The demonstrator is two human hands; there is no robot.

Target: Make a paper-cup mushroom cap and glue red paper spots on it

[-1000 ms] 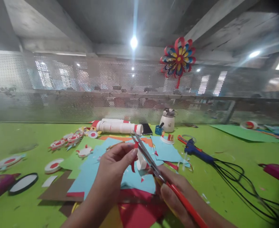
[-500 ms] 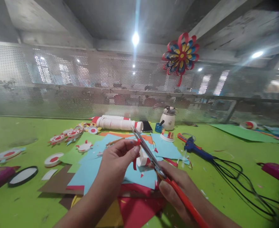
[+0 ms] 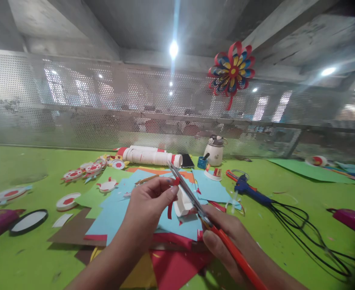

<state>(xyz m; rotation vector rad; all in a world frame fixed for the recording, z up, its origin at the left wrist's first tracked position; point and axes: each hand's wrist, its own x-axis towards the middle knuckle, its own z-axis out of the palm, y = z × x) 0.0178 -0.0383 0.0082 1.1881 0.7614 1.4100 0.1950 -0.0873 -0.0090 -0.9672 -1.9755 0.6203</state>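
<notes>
My left hand pinches a narrow red paper strip between thumb and fingers, with one end hanging down. My right hand is closed round the red handles of the scissors. Their metal blades point up and to the left and lie against the strip at my left fingertips. Behind the blades, a white paper piece sits close to my right fingers. Light blue paper sheets lie under both hands.
White rolls, a phone, a blue pot and a bottle stand at the back. Right lies a glue gun with looped black cable. Decorated paper discs are left. A paper flower hangs above.
The hanging end of the red strip has shifted slightly down and left. Both hands and the scissors have stayed nearly in place.
</notes>
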